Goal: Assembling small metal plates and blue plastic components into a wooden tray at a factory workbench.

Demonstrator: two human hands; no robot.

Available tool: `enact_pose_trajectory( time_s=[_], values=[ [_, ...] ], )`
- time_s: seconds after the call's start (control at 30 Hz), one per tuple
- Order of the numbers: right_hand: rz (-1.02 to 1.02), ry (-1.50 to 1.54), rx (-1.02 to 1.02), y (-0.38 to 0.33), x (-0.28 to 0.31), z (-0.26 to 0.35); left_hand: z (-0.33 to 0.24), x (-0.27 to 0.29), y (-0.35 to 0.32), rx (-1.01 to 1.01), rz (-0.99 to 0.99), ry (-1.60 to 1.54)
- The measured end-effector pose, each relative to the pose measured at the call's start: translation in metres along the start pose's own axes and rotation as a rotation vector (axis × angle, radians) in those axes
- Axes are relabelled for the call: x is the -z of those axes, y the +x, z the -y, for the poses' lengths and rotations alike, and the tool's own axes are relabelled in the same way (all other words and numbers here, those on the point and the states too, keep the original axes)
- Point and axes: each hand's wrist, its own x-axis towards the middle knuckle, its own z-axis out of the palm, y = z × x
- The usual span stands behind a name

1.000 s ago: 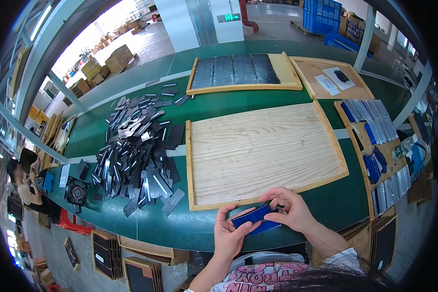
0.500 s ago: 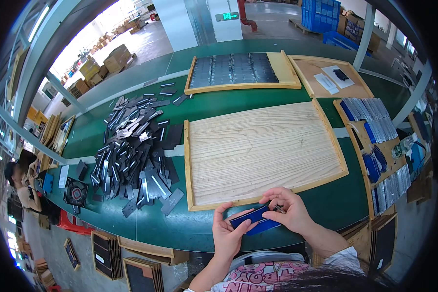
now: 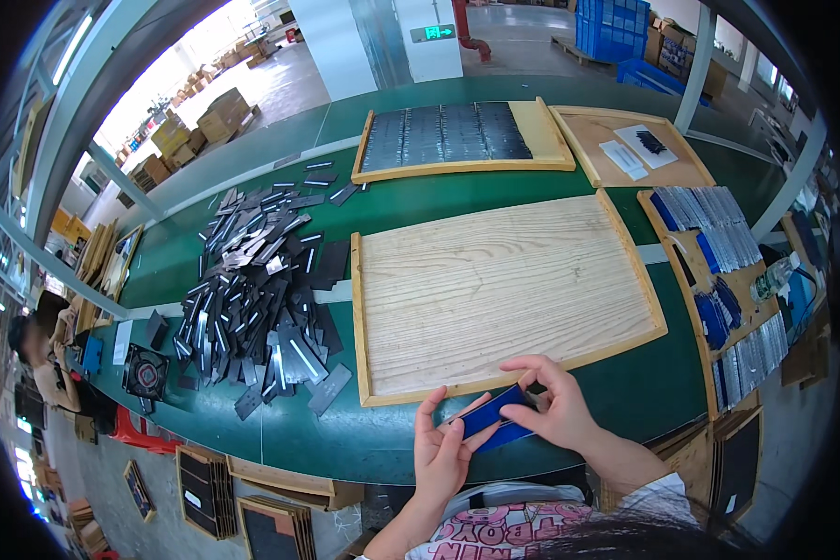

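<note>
Green table (image 3: pixel 569 411) runs left to right; its near edge curves just below both hands, and a narrow strip of bare green lies between that edge and the front rim of the large empty wooden tray (image 3: pixel 504 294). The tray's board is bare, the widest open surface within reach, directly ahead of the hands. To the left of it a loose heap of dark strips (image 3: pixel 252 289) spreads over the table, a few strays reaching toward the tray's left rim. At the far side sits a tray of dark sheets (image 3: pixel 453 135), beside it a tray with small papers (image 3: pixel 630 149); along the right runs a long tray of blue and silver pieces (image 3: pixel 723 271). Left hand (image 3: pixel 439 453) comes up from the lower edge, palm turned up and inward, fingers extended and loosely spread, touching the lower end of the blue strips (image 3: pixel 495 418). Right hand (image 3: pixel 555 411) is arched over them, thumb and fingers pinching their upper end just at the tray's front rim. The strips lie slanted between the two hands, over the bare green strip, appearing as two thin pieces fanned slightly apart. Compared with half a second before, hands and strips sit in nearly the same spot; the left fingers look somewhat straighter and the strips a little more angled toward the tray
</note>
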Motion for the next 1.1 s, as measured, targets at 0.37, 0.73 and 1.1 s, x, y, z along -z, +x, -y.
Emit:
enact_pose_trajectory(
  time_s=[0.37,0.73,1.1],
  values=[
    [-0.048,0.017,0.0,0.006,0.007,-0.009,0.005,-0.006,-0.007,-0.01,0.037,0.074],
    [-0.035,0.305,-0.112,0.002,0.013,-0.001,0.002,0.025,-0.007,-0.175,-0.092,0.238],
    [0.358,0.61,-0.002,0.003,0.01,0.009,-0.005,0.038,0.004,0.191,-0.002,-0.228]
  ],
)
